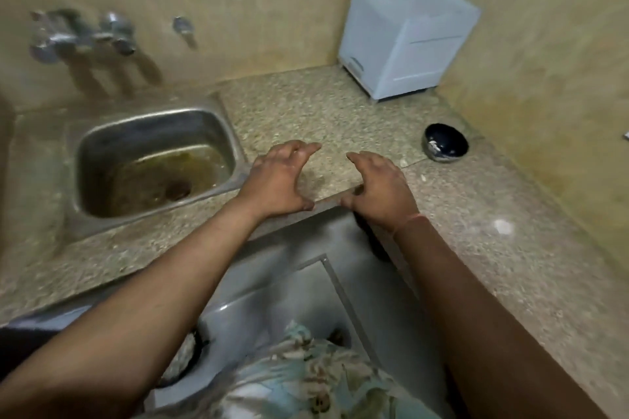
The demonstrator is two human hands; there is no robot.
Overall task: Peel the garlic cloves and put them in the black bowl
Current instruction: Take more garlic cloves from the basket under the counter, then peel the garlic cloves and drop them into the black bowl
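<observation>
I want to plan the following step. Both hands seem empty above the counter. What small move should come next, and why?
Probably reach the right hand sideways to the black bowl. Both it and the left hand hover with relaxed fingers and hold nothing, no clove shows plainly on the counter, and the only clear pale pieces lie in that bowl, right of the hand.

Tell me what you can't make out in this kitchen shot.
Head view only.
black bowl: pale bits inside too blurred to identify.
counter beneath left hand and right hand: covered by those hands.
wall taps: smeared by motion blur.
garlic cloves: none clearly recognisable anywhere.
</observation>
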